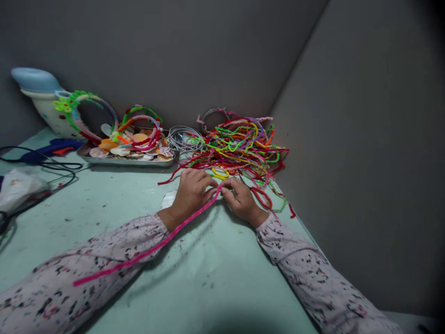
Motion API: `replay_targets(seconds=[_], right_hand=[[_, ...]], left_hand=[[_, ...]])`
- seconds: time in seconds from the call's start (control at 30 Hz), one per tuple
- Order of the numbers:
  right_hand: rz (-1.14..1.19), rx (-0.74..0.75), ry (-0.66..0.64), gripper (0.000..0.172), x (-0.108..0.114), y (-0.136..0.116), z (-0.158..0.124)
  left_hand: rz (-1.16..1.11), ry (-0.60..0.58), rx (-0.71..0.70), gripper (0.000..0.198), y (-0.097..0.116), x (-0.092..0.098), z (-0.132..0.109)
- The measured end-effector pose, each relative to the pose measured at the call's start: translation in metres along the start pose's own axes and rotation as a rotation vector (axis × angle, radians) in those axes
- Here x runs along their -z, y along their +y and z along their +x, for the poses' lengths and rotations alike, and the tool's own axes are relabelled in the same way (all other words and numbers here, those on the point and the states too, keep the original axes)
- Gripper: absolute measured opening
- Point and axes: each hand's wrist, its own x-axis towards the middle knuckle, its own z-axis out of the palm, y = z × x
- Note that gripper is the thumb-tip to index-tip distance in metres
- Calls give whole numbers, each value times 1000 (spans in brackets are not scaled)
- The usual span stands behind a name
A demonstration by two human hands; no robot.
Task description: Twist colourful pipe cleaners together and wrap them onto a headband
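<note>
Over the middle of the pale green table (222,269), both of my hands meet at one end of a bright pink pipe cleaner (167,238). Its long free end runs down to the left across my left sleeve. My left hand (193,192) pinches it between thumb and fingers. From the other side, my right hand (242,199) has thumb and fingertips closed on the same tip. Just beyond my fingers lies a yellow loop (220,174). Red-handled scissors (261,197) rest beside my right hand, their blades partly hidden.
Behind my hands is a heap of colourful pipe cleaners (243,144), with coiled grey wire (186,140) beside it. A metal tray (128,162) holds shells and decorated hoops (93,98). At left are a blue glue gun (52,147), black cable (74,174) and a white bin (52,111).
</note>
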Motion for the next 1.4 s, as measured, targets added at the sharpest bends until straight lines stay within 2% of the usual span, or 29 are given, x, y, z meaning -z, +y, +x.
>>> replay_targets(seconds=[0.27,0.6,0.87,1.23,1.4], right_hand=[[-15,17,-9,11,0,-1,0],[-29,47,-28,12,1,0,0],[-40,68,-23,12,-1,4,-2],[-75,123,-19,12,-1,4,-2],[-72,100,-18,14,-2,6,-3]], left_hand=[[-145,-47,82,17,2,3,1],[-397,-65,279,6,2,0,2],[-479,-72,280,9,3,1,3],[-450,-132,340,18,6,5,6],[-473,-139,356,16,5,3,6]])
